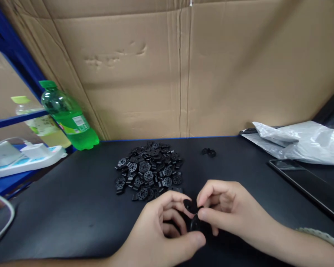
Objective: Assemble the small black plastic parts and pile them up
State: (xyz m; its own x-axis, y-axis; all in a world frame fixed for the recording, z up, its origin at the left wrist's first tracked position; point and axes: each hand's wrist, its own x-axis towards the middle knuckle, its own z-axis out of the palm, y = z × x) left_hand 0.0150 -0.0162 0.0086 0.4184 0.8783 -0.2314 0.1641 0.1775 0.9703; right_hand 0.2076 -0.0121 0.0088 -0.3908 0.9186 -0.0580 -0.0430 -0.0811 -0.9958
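Near the front of the table, my left hand (167,230) curls its thumb and fingers around a small black round plastic part (195,223). My right hand (225,207) pinches a second black round plastic part (189,206) between thumb and forefinger, just above the first one. The two pieces meet or nearly meet; fingers hide whether they are joined. Behind my hands lies a heap of black plastic parts (149,168), many with a round perforated disc and a short tab. A few similar black pieces (209,152) lie apart, to the right of the heap.
A green soda bottle (74,124) and a pale yellow drink bottle (46,126) lean by the blue frame at left, near a white power strip (30,159). At right are a grey plastic bag (303,142) and a dark tablet (308,181). Cardboard (144,74) walls the back.
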